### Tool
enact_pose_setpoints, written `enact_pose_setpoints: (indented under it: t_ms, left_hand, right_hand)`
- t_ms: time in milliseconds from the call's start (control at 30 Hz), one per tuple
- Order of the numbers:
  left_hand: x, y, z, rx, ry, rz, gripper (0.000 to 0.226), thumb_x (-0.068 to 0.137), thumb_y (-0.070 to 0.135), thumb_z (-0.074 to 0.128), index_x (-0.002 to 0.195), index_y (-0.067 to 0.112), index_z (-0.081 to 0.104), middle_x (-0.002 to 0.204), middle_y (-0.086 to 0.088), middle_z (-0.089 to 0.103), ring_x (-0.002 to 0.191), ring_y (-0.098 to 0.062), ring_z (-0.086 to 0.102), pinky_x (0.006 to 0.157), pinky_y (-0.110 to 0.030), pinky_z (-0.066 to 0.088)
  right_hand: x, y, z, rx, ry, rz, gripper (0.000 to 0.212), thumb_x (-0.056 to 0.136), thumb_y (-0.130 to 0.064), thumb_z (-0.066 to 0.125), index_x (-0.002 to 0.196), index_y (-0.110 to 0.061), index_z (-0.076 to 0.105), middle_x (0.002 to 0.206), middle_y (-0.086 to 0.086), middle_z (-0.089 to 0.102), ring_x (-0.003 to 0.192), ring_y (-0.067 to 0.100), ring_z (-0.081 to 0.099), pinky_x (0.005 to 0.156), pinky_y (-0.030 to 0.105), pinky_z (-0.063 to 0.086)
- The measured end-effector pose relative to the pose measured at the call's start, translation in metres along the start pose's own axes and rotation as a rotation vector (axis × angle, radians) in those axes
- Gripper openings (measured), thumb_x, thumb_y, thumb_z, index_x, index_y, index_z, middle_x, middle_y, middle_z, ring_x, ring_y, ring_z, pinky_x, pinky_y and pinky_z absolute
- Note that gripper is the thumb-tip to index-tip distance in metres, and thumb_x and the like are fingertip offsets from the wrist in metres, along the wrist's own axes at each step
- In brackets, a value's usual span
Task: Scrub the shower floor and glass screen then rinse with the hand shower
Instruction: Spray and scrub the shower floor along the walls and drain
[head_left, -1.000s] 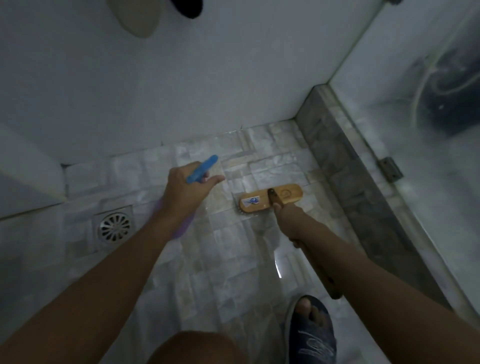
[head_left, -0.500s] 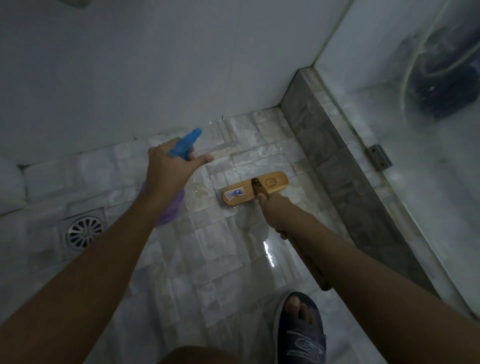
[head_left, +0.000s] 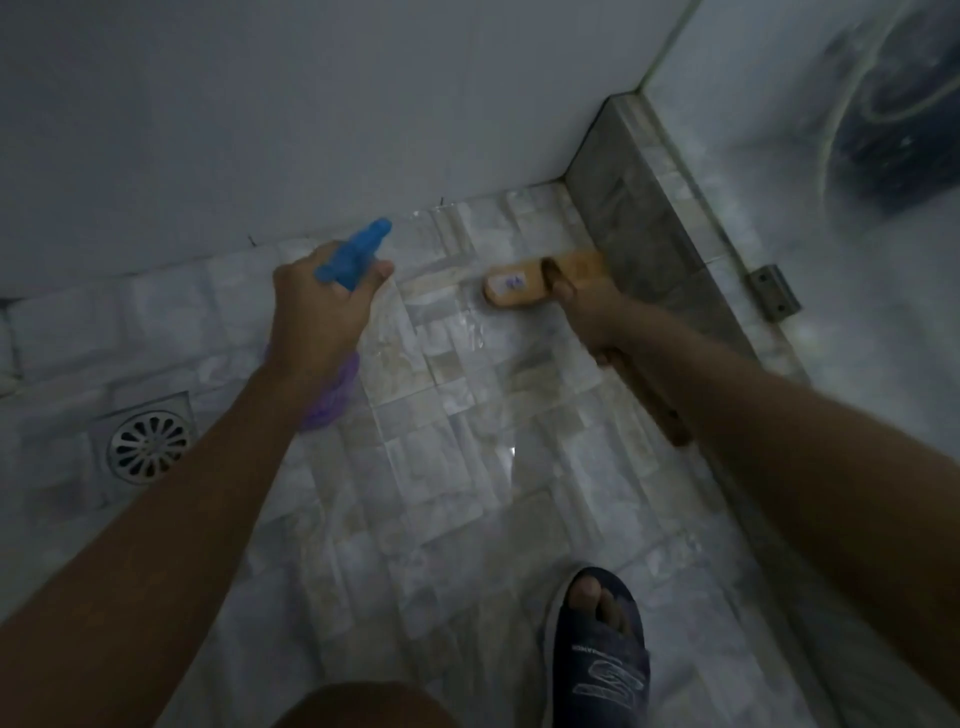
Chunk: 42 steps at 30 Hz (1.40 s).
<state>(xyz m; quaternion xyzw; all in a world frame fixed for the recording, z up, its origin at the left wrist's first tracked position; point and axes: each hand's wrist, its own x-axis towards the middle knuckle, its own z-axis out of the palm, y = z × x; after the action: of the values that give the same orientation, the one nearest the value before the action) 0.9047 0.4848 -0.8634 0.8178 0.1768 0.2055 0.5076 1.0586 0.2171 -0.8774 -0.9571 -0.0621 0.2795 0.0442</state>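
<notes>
We extend both bare forearms forward and down. Our left hand (head_left: 322, 312) curls its fingers (head_left: 382, 270) round the spray bottle (head_left: 356, 254) neck. Our right hand (head_left: 592, 317) grips the brush handle (head_left: 654, 410), which runs back from the fingers beneath that forearm.

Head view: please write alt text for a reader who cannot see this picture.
A person's right hand holds a long-handled wooden brush on the wet tiled shower floor beside the stone kerb, while the left hand grips a blue-topped spray bottle. A round drain lies at left, the glass screen at right.
</notes>
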Motion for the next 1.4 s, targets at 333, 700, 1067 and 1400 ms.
enact_pose_setpoints:
  t_ms: [333, 700, 1067, 1400]
  left_hand:
    - [0.002, -0.007, 0.0, 0.07, 0.026, 0.054, 0.024, 0.089, 0.024, 0.076, 0.081, 0.003, 0.067, 0.068, -0.011, 0.063, 0.064, -0.021, 0.058, 0.061, -0.02, 0.046]
    - [0.027, -0.015, -0.003, -0.041, 0.076, -0.146, 0.026, 0.089, 0.034, 0.075, 0.103, 0.013, 0.07, 0.09, -0.011, 0.072, 0.08, -0.028, 0.07, 0.078, -0.048, 0.06]
    - [0.028, -0.006, 0.005, -0.06, 0.034, -0.189, 0.032, 0.088, 0.044, 0.071, 0.11, 0.021, 0.068, 0.09, -0.009, 0.073, 0.081, -0.025, 0.072, 0.074, -0.05, 0.061]
    - [0.016, -0.017, -0.002, -0.065, 0.189, -0.149, 0.02, 0.092, 0.035, 0.071, 0.093, 0.015, 0.067, 0.077, -0.014, 0.071, 0.066, -0.024, 0.068, 0.065, -0.042, 0.059]
  right_hand:
    - [0.015, -0.037, -0.014, 0.0, -0.008, -0.07, 0.054, 0.101, -0.02, 0.05, 0.148, 0.001, 0.034, 0.148, 0.028, 0.039, 0.13, 0.044, 0.044, 0.104, 0.046, 0.038]
    - [-0.025, -0.047, 0.005, 0.053, -0.217, -0.011, 0.049, 0.106, -0.044, 0.026, 0.13, -0.01, 0.05, 0.116, 0.02, 0.058, 0.082, 0.036, 0.064, 0.059, 0.04, 0.056]
    - [0.025, -0.134, -0.039, 0.433, -0.125, -0.058, 0.048, 0.107, -0.025, 0.031, 0.149, -0.002, 0.032, 0.145, 0.024, 0.043, 0.114, 0.032, 0.054, 0.057, 0.024, 0.038]
    - [0.009, -0.099, -0.022, 0.288, -0.133, -0.02, 0.048, 0.108, -0.032, 0.029, 0.142, -0.001, 0.04, 0.128, 0.023, 0.054, 0.1, 0.04, 0.061, 0.067, 0.038, 0.05]
